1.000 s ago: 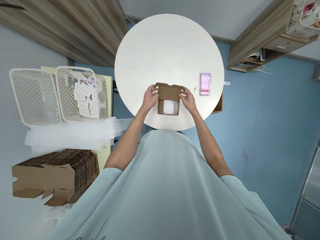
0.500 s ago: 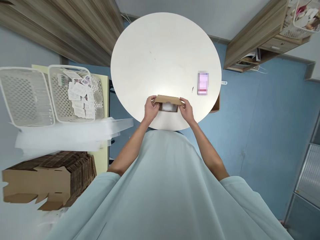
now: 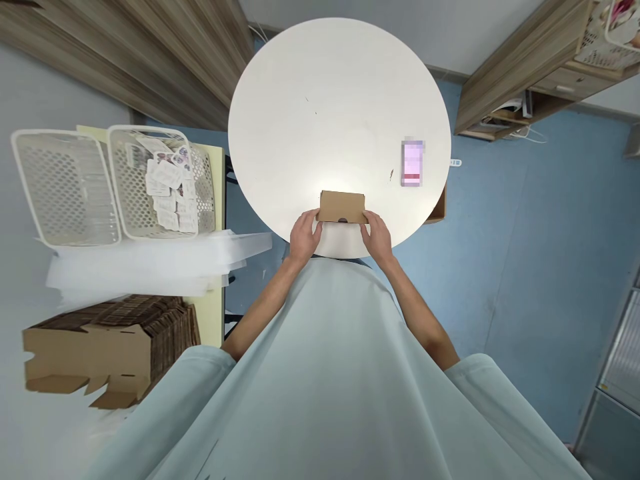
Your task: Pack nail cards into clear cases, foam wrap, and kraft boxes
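Observation:
A small brown cardboard box (image 3: 343,205) lies on the round white table (image 3: 335,93), near the edge closest to me. Its lid is down, with a dark half-round notch in the middle of the near side. My left hand (image 3: 304,239) grips the box's near left corner, fingers along the side and thumb at the front. The near right corner is held the same way by my right hand (image 3: 379,239). The lid hides whatever is inside.
A phone with a blurred screen (image 3: 412,163) lies on the table to the right. On a side table at left stand two white perforated baskets (image 3: 65,187), one holding printed cards (image 3: 170,177), beside white packing sheets (image 3: 140,267) and stacked flat cardboard boxes (image 3: 95,353).
The lid, partly raised before with white contents showing, has come down over the box. Both hands have slid from the lid's sides to the near corners.

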Motion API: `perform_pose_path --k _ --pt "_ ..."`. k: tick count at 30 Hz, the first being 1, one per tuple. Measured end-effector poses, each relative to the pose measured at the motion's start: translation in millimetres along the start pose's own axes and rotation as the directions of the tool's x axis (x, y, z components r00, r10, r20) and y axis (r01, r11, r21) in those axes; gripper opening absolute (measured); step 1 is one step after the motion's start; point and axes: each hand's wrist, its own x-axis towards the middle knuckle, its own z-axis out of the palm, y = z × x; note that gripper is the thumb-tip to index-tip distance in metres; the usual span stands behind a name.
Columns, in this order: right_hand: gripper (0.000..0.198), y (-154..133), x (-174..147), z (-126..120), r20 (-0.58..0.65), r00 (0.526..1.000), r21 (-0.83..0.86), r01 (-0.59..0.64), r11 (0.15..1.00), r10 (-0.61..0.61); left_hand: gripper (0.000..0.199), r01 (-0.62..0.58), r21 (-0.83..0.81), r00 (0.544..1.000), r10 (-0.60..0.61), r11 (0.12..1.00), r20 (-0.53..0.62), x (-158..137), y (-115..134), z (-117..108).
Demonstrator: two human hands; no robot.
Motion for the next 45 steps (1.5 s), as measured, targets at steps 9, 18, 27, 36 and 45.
perform_pose_path --k 9,18,27,36,45 --pt "0.045 0 -18 16 0.121 0.975 0.034 -0.191 0.981 0.185 0.042 0.246 0.051 0.955 -0.251 0.968 0.156 -7 -3 8" --pt "0.032 7 -26 29 0.178 0.927 0.093 -0.349 0.933 0.329 0.04 0.342 0.053 0.919 -0.345 0.938 0.188 -9 -8 17" --pt "0.016 15 -11 29 0.134 0.888 0.122 -0.455 0.882 0.439 0.027 0.438 0.003 0.887 -0.433 0.899 0.161 -6 -10 19" --pt "0.017 20 -7 34 0.126 0.872 0.154 -0.488 0.859 0.473 0.026 0.498 -0.083 0.86 -0.479 0.863 0.177 0 -20 25" --pt "0.013 17 -4 31 0.101 0.864 0.148 -0.503 0.852 0.493 0.033 0.508 -0.071 0.85 -0.486 0.859 0.205 5 -21 32"
